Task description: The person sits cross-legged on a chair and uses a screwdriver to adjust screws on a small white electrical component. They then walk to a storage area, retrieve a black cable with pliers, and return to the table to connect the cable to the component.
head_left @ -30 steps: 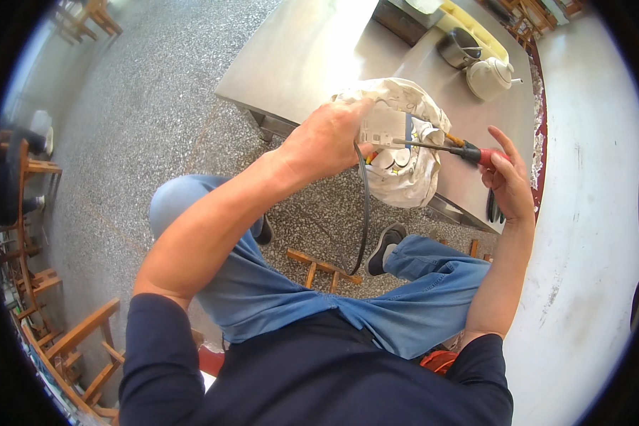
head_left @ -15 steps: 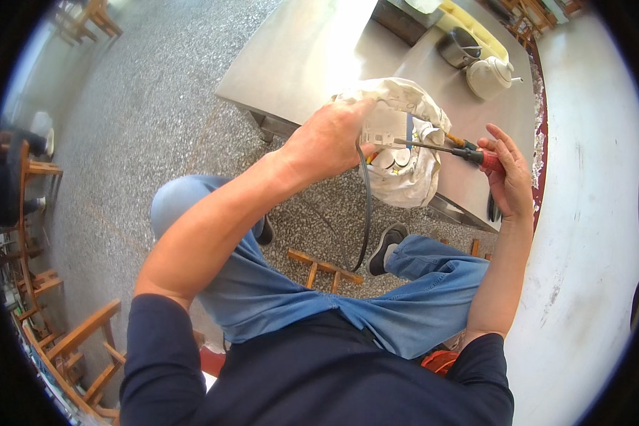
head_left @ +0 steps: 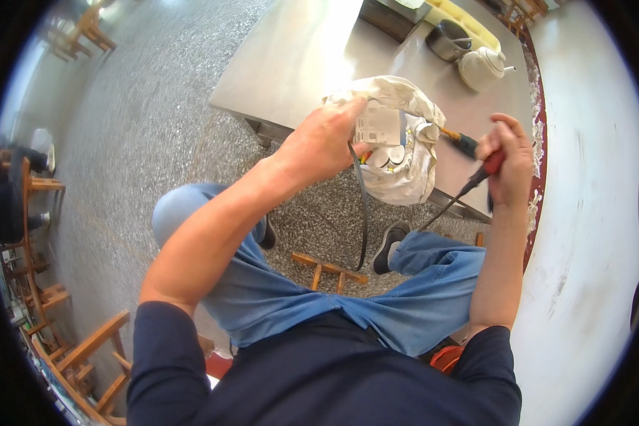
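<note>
My left hand (head_left: 326, 138) is closed around a small white boxy electrical device (head_left: 382, 126), likely a circuit breaker, with a blue strip along one side. A black cable (head_left: 364, 220) hangs from it toward the floor. Behind and below the device, a pale cloth bag (head_left: 412, 174) with rolls and tools inside sits at the table edge. From the bag's right side sticks a tool with a dark green handle (head_left: 466, 144). To the right, my right hand (head_left: 512, 160) grips a screwdriver (head_left: 476, 179) by its red and black handle, its shaft slanting down-left, apart from the device.
The pale table (head_left: 284, 71) carries a white kettle (head_left: 484, 69), a dark pot (head_left: 447, 41), a yellow tray (head_left: 476, 25) and a dark box (head_left: 394, 18). A white wall (head_left: 582, 213) rises at right. A wooden stool (head_left: 326, 268) is between my legs; wooden chairs (head_left: 92, 341) stand at left.
The screwdriver has come away from the device; its tip has swung from pointing left at it to pointing down-left. My right fingers have curled in. My left hand keeps the device.
</note>
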`<state>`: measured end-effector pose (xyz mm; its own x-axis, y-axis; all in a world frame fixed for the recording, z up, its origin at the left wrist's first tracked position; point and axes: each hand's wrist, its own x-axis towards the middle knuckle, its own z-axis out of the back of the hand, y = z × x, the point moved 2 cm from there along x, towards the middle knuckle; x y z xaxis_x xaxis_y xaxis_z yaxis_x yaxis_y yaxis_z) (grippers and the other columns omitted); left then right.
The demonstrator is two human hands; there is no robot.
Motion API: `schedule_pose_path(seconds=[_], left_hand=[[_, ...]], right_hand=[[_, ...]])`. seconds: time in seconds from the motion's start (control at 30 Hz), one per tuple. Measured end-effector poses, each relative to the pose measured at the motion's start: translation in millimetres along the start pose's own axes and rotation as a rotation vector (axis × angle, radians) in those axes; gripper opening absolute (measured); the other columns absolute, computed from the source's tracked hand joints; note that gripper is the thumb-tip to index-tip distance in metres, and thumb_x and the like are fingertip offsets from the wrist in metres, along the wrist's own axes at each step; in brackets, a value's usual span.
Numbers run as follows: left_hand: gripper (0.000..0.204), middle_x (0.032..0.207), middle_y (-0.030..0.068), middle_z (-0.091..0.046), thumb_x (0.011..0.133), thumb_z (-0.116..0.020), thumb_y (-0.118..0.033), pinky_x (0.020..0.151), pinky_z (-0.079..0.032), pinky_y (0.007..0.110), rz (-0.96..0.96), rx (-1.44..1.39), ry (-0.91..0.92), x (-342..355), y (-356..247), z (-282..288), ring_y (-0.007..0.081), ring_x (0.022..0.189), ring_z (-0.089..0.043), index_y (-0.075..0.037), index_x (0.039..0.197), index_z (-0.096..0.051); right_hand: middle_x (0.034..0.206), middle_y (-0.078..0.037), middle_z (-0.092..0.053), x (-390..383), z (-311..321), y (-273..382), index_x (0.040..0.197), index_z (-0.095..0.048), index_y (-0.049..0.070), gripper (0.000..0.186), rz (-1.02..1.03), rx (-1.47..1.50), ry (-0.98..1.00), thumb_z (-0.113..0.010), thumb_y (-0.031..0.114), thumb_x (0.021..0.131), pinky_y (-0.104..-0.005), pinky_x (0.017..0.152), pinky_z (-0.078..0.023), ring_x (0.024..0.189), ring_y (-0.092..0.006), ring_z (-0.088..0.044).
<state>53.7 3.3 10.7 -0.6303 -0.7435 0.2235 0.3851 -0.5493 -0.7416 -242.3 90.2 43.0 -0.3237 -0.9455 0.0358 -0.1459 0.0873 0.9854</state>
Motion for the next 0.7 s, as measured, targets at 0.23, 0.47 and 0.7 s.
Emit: schedule_pose_path(seconds=[0.23,0.47,0.7], left_hand=[[0.053,0.106,0.0307,-0.066,0.084,-0.076,-0.015,0.085,-0.054,0.049,0.07,0.033,0.066,2,-9,1,0.0466,0.099,-0.065,0.01,0.125,-0.054],[0.057,0.096,0.0239,-0.069,0.081,-0.078,-0.015,0.077,-0.055,0.044,0.011,0.123,-0.026,-2,3,-2,0.0383,0.087,-0.069,0.004,0.129,-0.054],[0.058,0.096,0.0213,-0.069,0.079,-0.081,-0.014,0.077,-0.056,0.041,0.024,0.03,0.009,-3,2,1,0.033,0.085,-0.07,0.001,0.132,-0.058]], right_hand=[[0.067,-0.001,-0.061,-49,-121,-33,0.096,-0.071,0.0,0.026,-0.347,-0.355,0.448,-0.065,0.024,0.101,-0.0218,0.046,-0.042,0.052,-0.0054,-0.053],[0.063,-0.001,-0.06,-43,-120,-14,0.092,-0.069,-0.004,0.019,-0.534,-0.237,0.48,-0.063,0.014,0.097,-0.0218,0.044,-0.04,0.048,-0.0067,-0.053],[0.055,0.0,-0.051,-38,-94,-5,0.108,-0.07,-0.007,0.024,-0.461,-0.281,0.447,-0.06,0.014,0.101,-0.0226,0.045,-0.039,0.045,-0.008,-0.048]])
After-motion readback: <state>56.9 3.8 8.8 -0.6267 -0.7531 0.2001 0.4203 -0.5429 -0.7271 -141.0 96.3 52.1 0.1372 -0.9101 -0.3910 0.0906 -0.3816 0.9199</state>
